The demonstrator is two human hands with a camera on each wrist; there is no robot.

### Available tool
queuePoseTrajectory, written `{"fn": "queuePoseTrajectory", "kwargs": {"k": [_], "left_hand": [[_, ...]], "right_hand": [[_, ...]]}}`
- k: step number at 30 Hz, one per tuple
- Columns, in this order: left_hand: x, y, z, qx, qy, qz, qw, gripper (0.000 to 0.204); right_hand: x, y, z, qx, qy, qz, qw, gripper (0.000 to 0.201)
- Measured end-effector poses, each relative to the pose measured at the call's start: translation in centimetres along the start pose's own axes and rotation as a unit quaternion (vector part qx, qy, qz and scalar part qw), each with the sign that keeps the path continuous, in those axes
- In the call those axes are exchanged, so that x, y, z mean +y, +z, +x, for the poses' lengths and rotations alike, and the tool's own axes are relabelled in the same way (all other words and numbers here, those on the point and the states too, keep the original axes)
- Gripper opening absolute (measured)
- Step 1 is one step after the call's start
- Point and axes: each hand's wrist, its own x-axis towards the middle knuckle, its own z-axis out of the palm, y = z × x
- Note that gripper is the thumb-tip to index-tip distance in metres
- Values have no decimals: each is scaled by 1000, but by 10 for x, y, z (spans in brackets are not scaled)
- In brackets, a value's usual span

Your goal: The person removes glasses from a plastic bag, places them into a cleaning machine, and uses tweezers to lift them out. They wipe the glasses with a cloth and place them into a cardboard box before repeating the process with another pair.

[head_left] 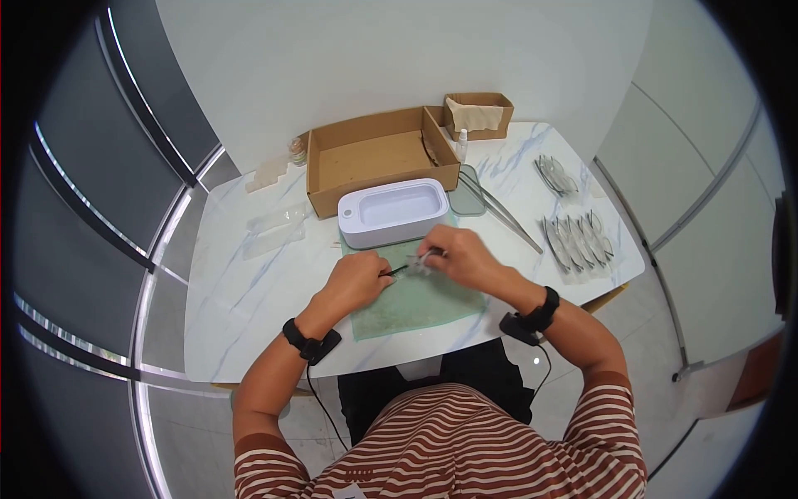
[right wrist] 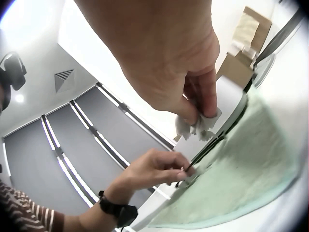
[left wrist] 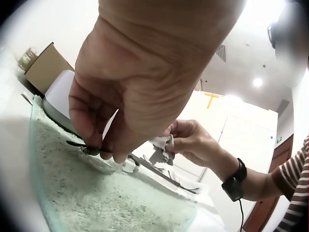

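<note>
Above the green cloth (head_left: pixel 416 303), the left hand (head_left: pixel 357 279) pinches a dark, thin-framed pair of glasses (left wrist: pixel 89 146), whose clear lens shows under the fingertips in the left wrist view. To its right, the right hand (head_left: pixel 461 256) pinches a crumpled grey-white wipe (right wrist: pixel 200 126) between thumb and fingers, close to the glasses. Whether the wipe touches them is unclear. A dark temple arm (right wrist: pixel 210 149) stretches from the left hand's fingers in the right wrist view.
A white-lavender cleaner tub (head_left: pixel 395 208) stands behind the hands, before an open cardboard box (head_left: pixel 366 158). Tweezers (head_left: pixel 503 214), a spray bottle (head_left: pixel 462 145) and several bagged glasses (head_left: pixel 578 241) lie or stand at right. Clear plastic trays (head_left: pixel 276 229) lie at left.
</note>
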Motion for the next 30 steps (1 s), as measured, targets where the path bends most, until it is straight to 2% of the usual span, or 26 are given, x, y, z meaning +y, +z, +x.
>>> {"fn": "queuePoseTrajectory", "kwargs": {"k": [2,6,8,12,23,30], "left_hand": [[-3,1,0,5,-6,9,1000,21],[-9,7,0,4,-6,2,1000,20],[-14,11,-1,20,22,-19,999,20],[-15,14,-5,36,21,-41,998,18],[-11,12,-4,34,10,-39,999,19],[0,5,-10,16,5,-59,998,20]], "right_hand": [[-10,21,9,-23,-41,33,998,18],[-4,50,18,-52,-39,38,997,23],[0,54,19,-61,-53,-8,997,27],[8,41,18,-78,-33,-18,996,25],[40,15,14,-37,13,-51,998,22],[58,-2,1,-3,-27,-154,988,23]]}}
